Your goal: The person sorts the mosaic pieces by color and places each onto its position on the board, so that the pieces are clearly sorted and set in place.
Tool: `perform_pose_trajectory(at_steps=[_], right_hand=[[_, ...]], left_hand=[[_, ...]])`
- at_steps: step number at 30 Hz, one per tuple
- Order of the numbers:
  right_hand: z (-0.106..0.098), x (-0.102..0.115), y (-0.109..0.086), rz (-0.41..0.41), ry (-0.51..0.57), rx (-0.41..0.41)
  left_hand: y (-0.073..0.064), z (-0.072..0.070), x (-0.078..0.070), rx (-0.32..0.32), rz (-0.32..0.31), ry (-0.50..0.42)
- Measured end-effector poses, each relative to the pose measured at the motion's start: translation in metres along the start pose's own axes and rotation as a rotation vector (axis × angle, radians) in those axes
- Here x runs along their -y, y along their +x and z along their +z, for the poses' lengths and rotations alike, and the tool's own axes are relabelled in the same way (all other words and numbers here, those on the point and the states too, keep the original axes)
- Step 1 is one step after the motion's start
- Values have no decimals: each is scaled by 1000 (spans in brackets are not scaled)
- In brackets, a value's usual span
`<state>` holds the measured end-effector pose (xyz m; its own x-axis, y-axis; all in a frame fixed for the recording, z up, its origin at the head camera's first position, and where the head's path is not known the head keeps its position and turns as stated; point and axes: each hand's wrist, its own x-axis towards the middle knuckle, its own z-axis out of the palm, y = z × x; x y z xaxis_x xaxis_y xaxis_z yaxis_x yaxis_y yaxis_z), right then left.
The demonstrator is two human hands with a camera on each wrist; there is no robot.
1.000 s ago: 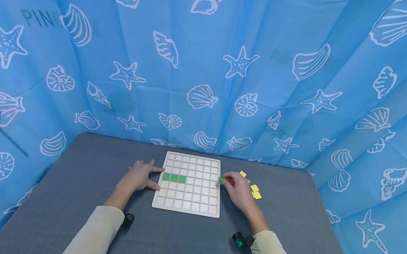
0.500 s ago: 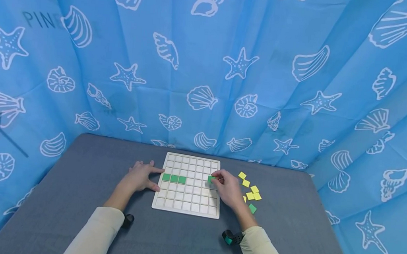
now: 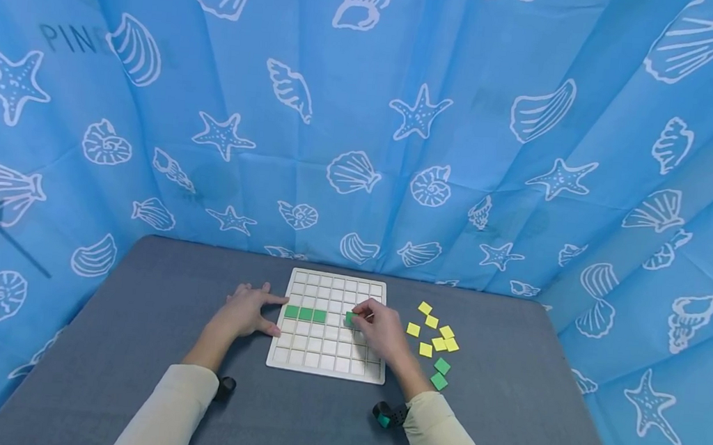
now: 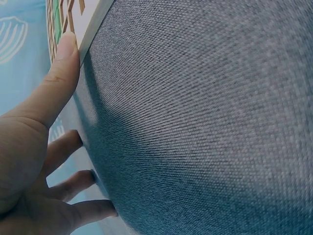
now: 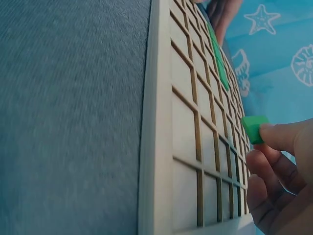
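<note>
A white grid board (image 3: 326, 364) lies on the grey table, with a row of three green tiles (image 3: 306, 313) set in its cells from the left edge. My left hand (image 3: 242, 313) rests at the board's left side, thumb and index fingertip at the rim; in the left wrist view the thumb touches the border and the other fingers are spread on the cloth. Over the board's right half, my right hand (image 3: 382, 329) pinches a green square tile (image 5: 254, 128) between thumb and fingers. In the right wrist view that tile is tilted above the cells.
Several yellow tiles (image 3: 425, 349) lie scattered on the table to the right of the board. Two loose green tiles (image 3: 440, 381) lie nearer the right wrist. A blue curtain (image 3: 365, 111) with white shells and starfish hangs behind the table (image 3: 290, 420).
My right hand has carried the green tile leftward from the board's right edge to over its cells. Loose yellow and green tiles have come into view behind it. The left hand stays put.
</note>
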<state>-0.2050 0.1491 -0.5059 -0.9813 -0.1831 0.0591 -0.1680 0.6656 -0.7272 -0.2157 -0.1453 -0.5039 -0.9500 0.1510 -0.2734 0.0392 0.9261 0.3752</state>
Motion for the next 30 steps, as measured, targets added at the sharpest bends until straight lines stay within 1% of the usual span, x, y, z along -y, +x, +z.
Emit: perform_pose_trajectory(at_steps=[5,9,17,20,27,30], right_hand=[[7,7,3,-37,-17,22],[13,13,4,-51,-26,31],[24,18,9,-31,-37,42],[27,18,10,-13,-71,41],[29,21,10,-64,-197,12],[28,22,9,-72,-217,11]], left_hand=[[-1,-1,1,2,5,-8],[-1,-2,1,1,8,-4],[0,-1,1,2,21,-4],[0,-1,2,3,23,-5],[1,0,2,1,20,-6],[1,0,2,3,19,1]])
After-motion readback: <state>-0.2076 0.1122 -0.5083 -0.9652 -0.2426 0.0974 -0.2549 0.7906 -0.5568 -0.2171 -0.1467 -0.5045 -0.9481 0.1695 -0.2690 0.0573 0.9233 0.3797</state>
